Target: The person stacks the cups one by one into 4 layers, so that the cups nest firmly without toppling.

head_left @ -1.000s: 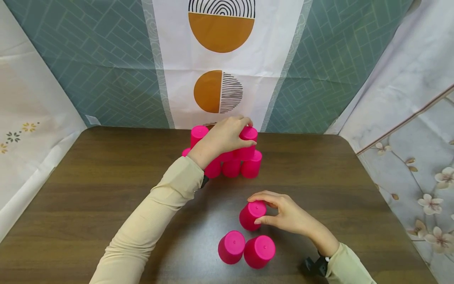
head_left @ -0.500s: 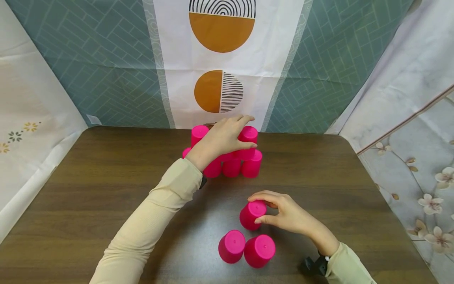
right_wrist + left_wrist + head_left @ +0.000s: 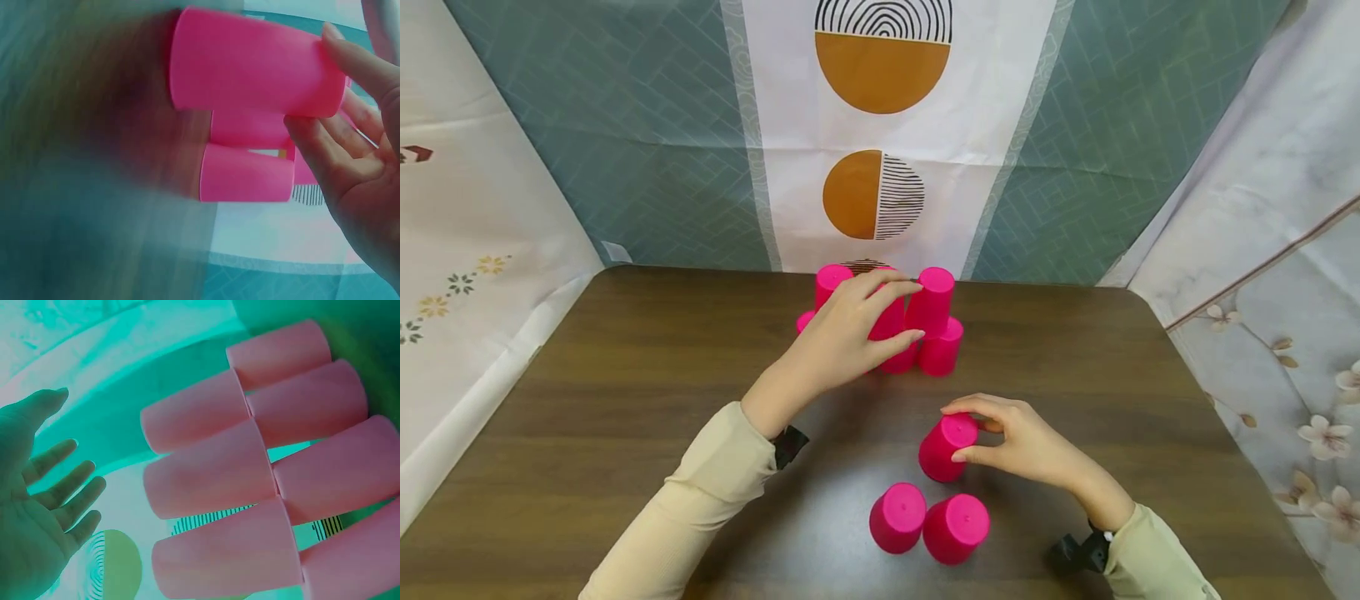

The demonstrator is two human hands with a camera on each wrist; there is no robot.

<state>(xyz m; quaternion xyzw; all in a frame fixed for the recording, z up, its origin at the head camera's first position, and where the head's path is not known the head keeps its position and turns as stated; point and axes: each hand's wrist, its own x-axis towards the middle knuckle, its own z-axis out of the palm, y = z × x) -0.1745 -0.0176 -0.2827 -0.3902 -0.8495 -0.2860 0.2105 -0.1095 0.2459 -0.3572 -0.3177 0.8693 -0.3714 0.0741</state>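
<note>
Fingers of the right hand (image 3: 1026, 446) pinch a pink cup (image 3: 947, 447) lifted off the tabletop (image 3: 625, 375); left hand (image 3: 842, 337) hangs open beside the half-built cup pyramid (image 3: 925, 333) at twelve o'clock. Two loose cups (image 3: 928, 525) wait at six o'clock.

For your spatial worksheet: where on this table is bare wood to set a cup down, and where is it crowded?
Bare wood lies left of the left hand and right of the right hand. It is crowded at the cup pyramid, and round the held cup and the two front cups.
</note>
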